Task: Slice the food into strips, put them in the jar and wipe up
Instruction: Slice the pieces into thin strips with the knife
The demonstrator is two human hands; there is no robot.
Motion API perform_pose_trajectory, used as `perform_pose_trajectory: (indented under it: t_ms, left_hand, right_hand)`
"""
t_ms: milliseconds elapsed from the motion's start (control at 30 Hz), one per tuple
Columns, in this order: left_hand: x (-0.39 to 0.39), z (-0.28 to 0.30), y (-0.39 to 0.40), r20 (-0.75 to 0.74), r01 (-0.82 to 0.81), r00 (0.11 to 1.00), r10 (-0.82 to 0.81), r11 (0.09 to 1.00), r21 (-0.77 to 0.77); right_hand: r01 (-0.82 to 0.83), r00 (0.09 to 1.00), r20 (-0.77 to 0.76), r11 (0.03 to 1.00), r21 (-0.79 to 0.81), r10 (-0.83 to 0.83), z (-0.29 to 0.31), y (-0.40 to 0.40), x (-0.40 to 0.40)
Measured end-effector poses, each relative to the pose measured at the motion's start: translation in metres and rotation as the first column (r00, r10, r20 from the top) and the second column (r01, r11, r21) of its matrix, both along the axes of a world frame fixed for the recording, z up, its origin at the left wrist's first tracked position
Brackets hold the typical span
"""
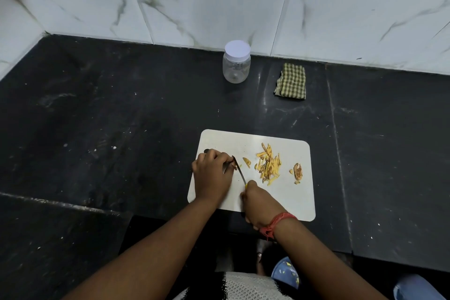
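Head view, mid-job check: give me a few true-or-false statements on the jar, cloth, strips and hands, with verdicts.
1. The jar has its lid on and holds no strips. True.
2. The checked cloth lies on the cutting board. False: it lies on the dark counter, right of the jar.
3. The right hand holds the knife. True.
4. The pile of strips sits left of the blade. False: it is to the right.
5. The left hand rests on the jar. False: its fingers are curled at the blade, on the board.
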State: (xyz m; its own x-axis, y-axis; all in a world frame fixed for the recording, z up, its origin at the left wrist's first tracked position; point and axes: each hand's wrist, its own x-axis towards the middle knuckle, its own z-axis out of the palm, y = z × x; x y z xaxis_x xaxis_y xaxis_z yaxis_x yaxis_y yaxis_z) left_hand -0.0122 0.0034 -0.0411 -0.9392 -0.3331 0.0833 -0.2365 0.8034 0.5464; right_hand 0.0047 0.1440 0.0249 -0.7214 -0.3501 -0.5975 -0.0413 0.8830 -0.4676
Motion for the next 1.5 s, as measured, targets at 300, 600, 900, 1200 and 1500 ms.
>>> perform_pose_trajectory:
  t_ms: [300, 600, 900, 1200, 1500]
  left_hand:
    - [0.000, 0.000, 0.004, 0.003, -0.033, 0.999, 0.033, 0.999, -0.025]
    - [0.002, 0.001, 0.001, 0.034, 0.034, 0.999, -0.034, 0.999, -0.019]
    - [0.002, 0.004, 0.004, 0.051, 0.027, 0.998, -0.025, 0.999, -0.045]
    - [0.003, 0.006, 0.005, 0.032, 0.016, 0.999, -0.015, 0.999, -0.030]
    - [0.004, 0.005, 0.000, 0.019, 0.025, 0.999, -0.026, 0.998, 0.051]
  right_hand:
    - [-0.042, 0.999, -0.021, 0.999, 0.022, 0.042, 0.005, 0.004, 0.003]
    - [0.035, 0.998, 0.059, 0.999, -0.015, -0.035, -0.005, 0.006, 0.002]
    - [0.065, 0.992, 0.106, 0.997, 0.047, -0.070, -0.001, 0.009, 0.000]
    - [0.065, 0.988, 0.144, 0.998, 0.006, -0.065, 0.004, 0.024, 0.015]
    - [0.315, 0.937, 0.222, 0.925, -0.211, -0.268, 0.015, 0.033, 0.017]
